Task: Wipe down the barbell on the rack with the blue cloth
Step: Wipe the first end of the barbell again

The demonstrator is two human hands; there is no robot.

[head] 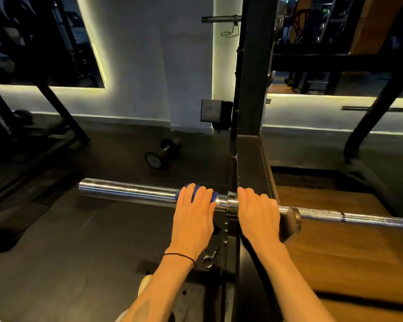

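both hands grip barbell (pixel 130 190); left hand (pixel 193 212) wraps blue cloth (pixel 197 190).

Blue cloth (pixel 197 191): mostly covered by left hand (pixel 194 212); only small patches visible between and beside the fingers; full shape not discernible.
Barbell (pixel 130 189): right end cut off by right edge of picture; collar section partly covered by right hand (pixel 257 214); part under cloth hidden.
Fingertips of both hands: curled over far side of bar, out of sight.
Rack upright (pixel 254 89): top cut off by upper edge; hook (pixel 289 223) holding the bar partly behind right hand.
Forearms: cut off at lower edge.
Shoe (pixel 144 283): mostly hidden behind left forearm.
Mirror reflections (pixel 33 38), upper left and right: dark, contents unreadable.
Dumbbell (pixel 162 154) on floor: markings too small to read.
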